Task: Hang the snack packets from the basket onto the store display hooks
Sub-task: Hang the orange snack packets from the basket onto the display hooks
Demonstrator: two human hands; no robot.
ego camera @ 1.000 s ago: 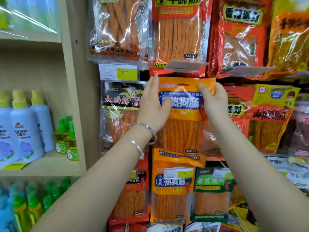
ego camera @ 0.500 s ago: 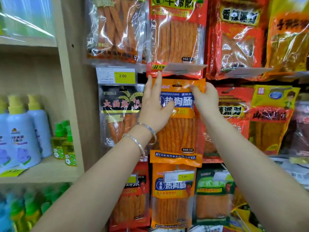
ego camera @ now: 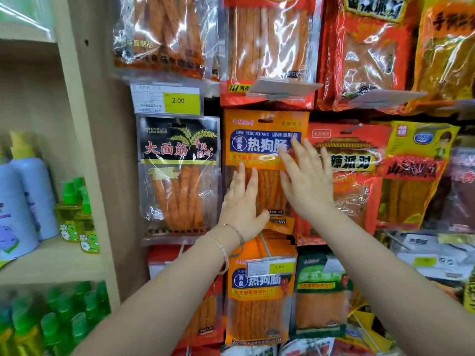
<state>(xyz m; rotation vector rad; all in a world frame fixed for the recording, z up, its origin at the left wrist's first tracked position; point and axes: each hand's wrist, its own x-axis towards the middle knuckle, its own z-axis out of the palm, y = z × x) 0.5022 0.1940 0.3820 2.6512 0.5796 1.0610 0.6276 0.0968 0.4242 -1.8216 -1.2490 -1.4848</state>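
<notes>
Hanging item: orange snack packet with a blue label band and a clear lower window showing orange-red sticks. It hangs upright in the middle row of the display wall, its top slot over a display hook.
Left hand: grip open, fingers straight and pointing up, palm flat on the packet's clear window near its lower left.
Right hand: grip open, fingers spread, fingertips on the right end of the label band, holding nothing.
Wrist: two thin bracelets on the left arm.
Left neighbour: black packet, just beside the orange one, with a price tag reading 2.00 above it.
Right neighbours: red packet, partly behind the right hand, then a yellow packet.
Below: lower orange packets of the same design, stacked on one hook, carrying a lower price tag; a green packet hangs beside them.
Above: upper row of packets, clear-fronted, red and orange.
Far left: wooden upright dividing the wall from a shelf.
Shelf stock: pale blue spray bottles and small green-capped bottles.
</notes>
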